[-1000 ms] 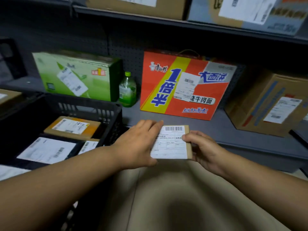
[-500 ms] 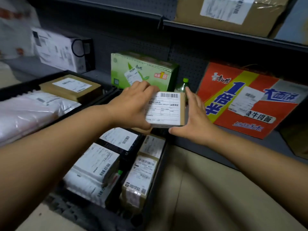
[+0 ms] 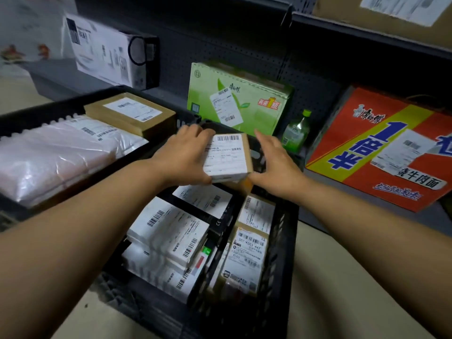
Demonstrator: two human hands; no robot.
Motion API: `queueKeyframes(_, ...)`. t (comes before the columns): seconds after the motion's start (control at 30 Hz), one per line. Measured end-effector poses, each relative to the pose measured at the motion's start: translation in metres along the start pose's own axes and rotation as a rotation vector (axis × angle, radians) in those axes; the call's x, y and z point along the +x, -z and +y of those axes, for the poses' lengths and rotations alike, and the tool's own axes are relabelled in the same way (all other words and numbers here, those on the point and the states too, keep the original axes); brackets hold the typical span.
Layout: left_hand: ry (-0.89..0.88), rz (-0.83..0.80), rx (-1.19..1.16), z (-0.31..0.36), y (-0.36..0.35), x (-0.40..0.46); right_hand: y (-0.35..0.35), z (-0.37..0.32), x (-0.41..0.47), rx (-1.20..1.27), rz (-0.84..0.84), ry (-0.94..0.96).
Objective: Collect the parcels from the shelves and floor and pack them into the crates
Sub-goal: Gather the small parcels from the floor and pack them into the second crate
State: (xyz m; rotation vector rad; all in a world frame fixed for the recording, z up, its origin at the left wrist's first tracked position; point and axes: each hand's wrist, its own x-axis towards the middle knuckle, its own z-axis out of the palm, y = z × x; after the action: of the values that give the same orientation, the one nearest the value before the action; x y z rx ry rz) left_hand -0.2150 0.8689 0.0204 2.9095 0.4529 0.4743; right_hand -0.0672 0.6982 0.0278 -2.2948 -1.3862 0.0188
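Note:
A small brown parcel (image 3: 226, 155) with a white barcode label hangs over the far end of a black crate (image 3: 281, 241). My left hand (image 3: 181, 157) grips the parcel's left side. To the parcel's right, my right hand (image 3: 276, 165) is spread, with only the thumb near the parcel's lower corner. The crate holds several labelled parcels, among them white ones (image 3: 168, 231) and a brown one (image 3: 247, 253). A second black crate (image 3: 49, 108) on the left holds a pinkish bag parcel (image 3: 56, 155) and a flat brown box (image 3: 129, 113).
On the grey shelf behind the crates stand a green carton (image 3: 244, 94), a green bottle (image 3: 294, 133), a large red carton (image 3: 381, 148) and a white box (image 3: 105, 50). A cardboard box (image 3: 391, 11) sits on the shelf above. The floor is beige.
My view and both hands have swung left from the shelf front to above the crates. The parcel has moved over the crate's far end, and my right hand has loosened from its side.

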Motion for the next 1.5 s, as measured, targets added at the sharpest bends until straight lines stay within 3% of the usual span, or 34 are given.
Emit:
queueKeyframes(0.23,0.146,0.013,-0.053,-0.02,-0.023,0.013,-0.007,0.043,0.005,0.144,0.227,-0.311)
queueKeyframes(0.4,0.173,0.059,0.016,-0.031,-0.034,0.021,-0.027,0.067,0.0,0.271,0.214,-0.437)
queueKeyframes(0.57,0.157,0.095,0.016,-0.041,-0.04,0.033,-0.036,0.07,0.004,-0.016,0.096,-0.323)
queueKeyframes(0.73,0.052,-0.051,-0.005,-0.027,-0.062,0.075,-0.04,0.064,0.016,-0.163,-0.034,-0.311)
queueKeyframes(0.87,0.165,0.032,0.069,-0.01,-0.089,0.099,-0.045,0.061,0.009,-0.285,-0.04,-0.254)
queueKeyframes(1.0,0.299,0.148,0.144,-0.003,-0.121,0.1,-0.042,0.063,0.006,-0.225,0.05,-0.293)
queueKeyframes(1.27,0.524,0.281,0.2,-0.012,-0.145,0.099,-0.044,0.063,0.006,-0.244,0.036,-0.273)
queueKeyframes(1.37,0.439,0.32,0.196,-0.012,-0.15,0.098,-0.044,0.061,0.007,-0.261,0.027,-0.269)
queueKeyframes(1.5,0.142,0.236,0.144,-0.012,-0.152,0.096,-0.043,0.059,0.006,-0.277,0.013,-0.276)
